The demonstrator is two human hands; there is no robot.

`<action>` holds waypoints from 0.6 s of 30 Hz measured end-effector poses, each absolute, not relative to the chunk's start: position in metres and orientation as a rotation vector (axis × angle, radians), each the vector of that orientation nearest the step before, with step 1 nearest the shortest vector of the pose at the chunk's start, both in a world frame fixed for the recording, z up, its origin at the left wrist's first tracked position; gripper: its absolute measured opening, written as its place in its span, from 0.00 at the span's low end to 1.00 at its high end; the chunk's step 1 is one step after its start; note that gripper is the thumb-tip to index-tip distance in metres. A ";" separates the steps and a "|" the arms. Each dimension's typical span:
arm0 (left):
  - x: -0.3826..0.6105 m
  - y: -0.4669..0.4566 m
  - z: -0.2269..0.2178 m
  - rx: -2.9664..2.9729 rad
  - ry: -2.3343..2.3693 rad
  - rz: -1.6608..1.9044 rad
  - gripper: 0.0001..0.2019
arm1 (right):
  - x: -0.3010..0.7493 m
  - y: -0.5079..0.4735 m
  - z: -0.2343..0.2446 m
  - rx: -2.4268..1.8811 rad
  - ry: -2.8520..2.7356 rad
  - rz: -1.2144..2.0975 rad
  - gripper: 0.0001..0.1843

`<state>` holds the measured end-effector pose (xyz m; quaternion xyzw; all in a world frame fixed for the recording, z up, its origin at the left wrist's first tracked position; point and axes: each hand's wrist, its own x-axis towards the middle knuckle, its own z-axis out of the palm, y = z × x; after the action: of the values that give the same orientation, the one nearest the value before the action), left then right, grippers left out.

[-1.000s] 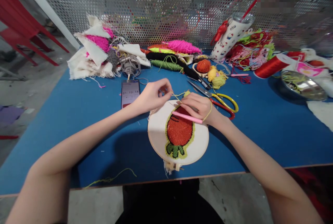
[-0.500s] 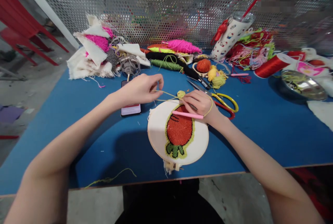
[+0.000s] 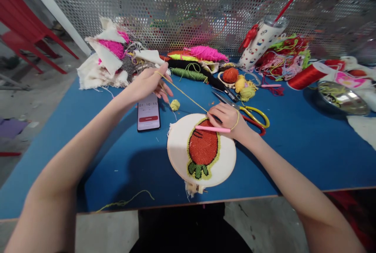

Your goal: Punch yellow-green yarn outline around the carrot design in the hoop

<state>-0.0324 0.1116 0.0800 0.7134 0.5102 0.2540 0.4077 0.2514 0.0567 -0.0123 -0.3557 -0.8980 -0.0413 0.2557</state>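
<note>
The blue bench [image 3: 293,155] spreads before me, and the round hoop [image 3: 178,143] lies near the middle of its near edge, wooden clamp facing me. White cloth is stretched in it, carrying a looped motif [image 3: 203,149]: a plump orange-red body, black outlines, green leaves toward the near edge and a yellow-green border all around (rather like a stubby carrot).

The fingers of my left hand [image 3: 149,82] stand loosely parted above the phone [image 3: 149,120], with yellow-green yarn [image 3: 185,93] lying across them. Those of my right hand [image 3: 223,116] are narrow, pinching the yarn at the hoop's far rim. The pink tool [image 3: 212,129] lies along that hand, over the motif; whether I also grip it, I cannot tell.

I judge the step in hand to be readying yarn between both hands. The next move seems to call for slack without snags, the little yarn ball [image 3: 175,105] left free to roll toward the bench's far edge, away from the scissors [image 3: 256,114] on the right.
</note>
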 end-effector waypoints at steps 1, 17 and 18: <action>-0.030 0.111 0.079 1.760 1.236 0.630 0.27 | 0.251 0.057 -0.013 -0.971 -2.435 -0.115 0.13; -0.026 0.087 0.090 2.385 0.746 0.912 0.37 | 0.248 0.055 -0.014 -0.957 -2.465 -0.070 0.17; -0.027 0.088 0.089 2.396 0.774 0.936 0.37 | 0.248 0.053 -0.013 -0.958 -2.476 -0.061 0.19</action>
<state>-0.0266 0.0877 0.0895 0.8690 0.2808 0.3394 0.2255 0.2479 0.0529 -0.0130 -0.3502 -0.9049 -0.0224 0.2407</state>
